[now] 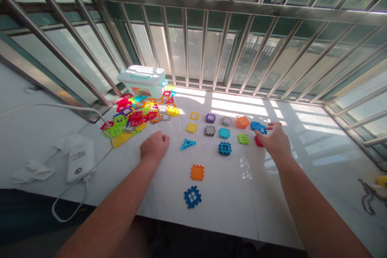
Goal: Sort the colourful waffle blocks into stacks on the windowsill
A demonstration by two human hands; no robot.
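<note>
My right hand (276, 141) is at the right end of the laid-out plastic building tiles. Its thumb and fingers are at the edges of a blue window tile (259, 127). A red tile (259, 141) shows partly beneath the thumb. My left hand (155, 147) rests on the table as a fist, beside the mixed pile of tiles (136, 117), with nothing visible in it. Between my hands lie tiles sorted by colour, among them an orange stack (242, 122), a green tile (243, 139), a purple stack (211, 118), a dark blue stack (225, 148) and a blue triangle (188, 144).
An orange tile (197, 172) and a blue window tile (192, 197) lie near the front edge. A lidded plastic box (143, 78) stands behind the pile. At left is a white power bank (80, 159) with a cable. Metal bars (205, 44) enclose the table's back.
</note>
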